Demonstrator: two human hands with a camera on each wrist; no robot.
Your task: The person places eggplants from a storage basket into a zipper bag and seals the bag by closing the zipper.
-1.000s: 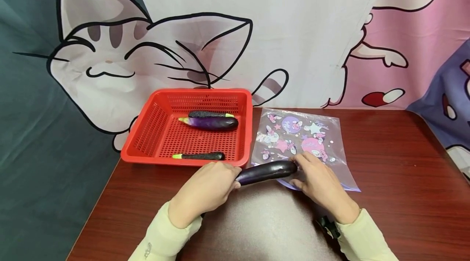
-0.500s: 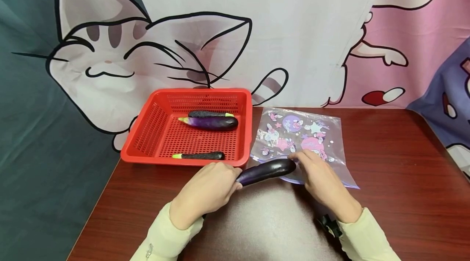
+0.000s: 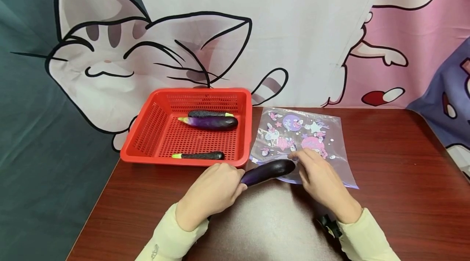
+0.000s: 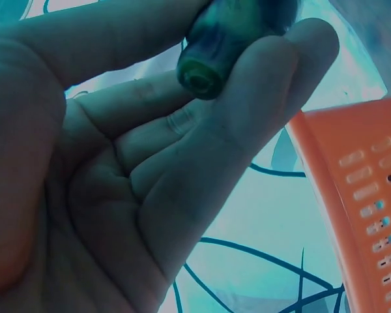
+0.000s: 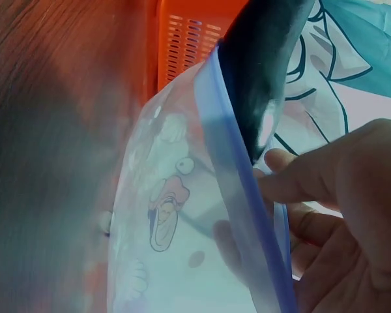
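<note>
My left hand (image 3: pixel 214 191) pinches a dark purple eggplant (image 3: pixel 269 172) by its stem end; the green tip of the eggplant (image 4: pixel 205 72) pokes out between thumb and fingers in the left wrist view. A clear zip bag (image 3: pixel 290 134) with a purple-edged mouth and cartoon prints lies on the table, its mouth towards me. At that mouth, my right hand (image 3: pixel 321 181) holds the edge with bent fingers. In the right wrist view, the eggplant's rounded end is at the parted mouth of the bag (image 5: pixel 182 215), and one fingertip shows through the plastic.
Left of the bag stands a red perforated basket (image 3: pixel 141 158). Inside lie a purple eggplant (image 3: pixel 213 123), a thin dark one (image 3: pixel 207 113) behind it, and another thin one (image 3: pixel 202 155) by the front wall. A cartoon-print cloth (image 3: pixel 312 49) hangs behind the wooden table (image 3: pixel 396 179).
My left hand has shifted slightly right, taking the eggplant towards the bag's mouth. The near edge of the bag has risen and drawn back a little, and my right thumb has slipped out of the head view.
</note>
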